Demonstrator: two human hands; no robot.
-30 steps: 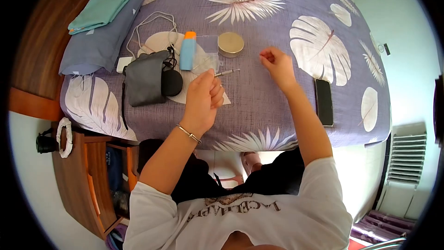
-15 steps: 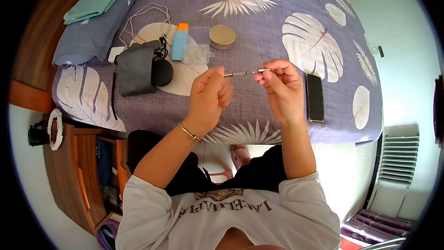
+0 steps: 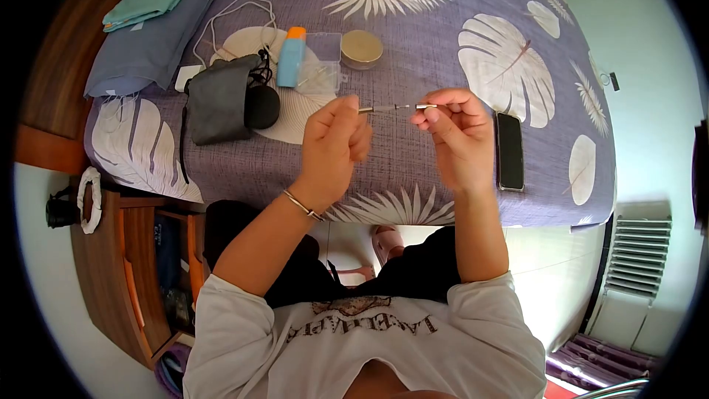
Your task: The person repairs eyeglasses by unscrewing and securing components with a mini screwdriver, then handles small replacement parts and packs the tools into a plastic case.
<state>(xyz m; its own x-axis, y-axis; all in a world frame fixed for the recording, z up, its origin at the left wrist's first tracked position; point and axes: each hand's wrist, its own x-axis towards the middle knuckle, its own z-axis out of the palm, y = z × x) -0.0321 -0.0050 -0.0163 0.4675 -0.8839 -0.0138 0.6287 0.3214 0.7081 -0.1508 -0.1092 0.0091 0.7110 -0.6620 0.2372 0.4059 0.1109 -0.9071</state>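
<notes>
My left hand (image 3: 329,149) is closed around one end of a slim pen-like stick (image 3: 382,108). Its narrow greyish shaft and thin tip point right, toward my other hand. Between thumb and fingertips, my right hand (image 3: 461,140) pinches a small silvery cap-like piece (image 3: 425,106). A short gap separates the tip from this piece. The exact kind of stick is too small to make out. Both hands are raised over the near side of the bed, and a bracelet (image 3: 303,205) circles my left wrist.
On the patterned bedspread (image 3: 413,162) lie a grey pouch (image 3: 216,103), a black round object (image 3: 262,107), a blue bottle with orange cap (image 3: 291,59), a clear plastic box (image 3: 321,77), a round gold-lidded container (image 3: 361,49), a white cable (image 3: 221,18) and a phone (image 3: 509,151).
The gap between the stick's tip and the silvery piece has widened slightly. My right hand has moved a little to the right; the camera view has shifted slightly.
</notes>
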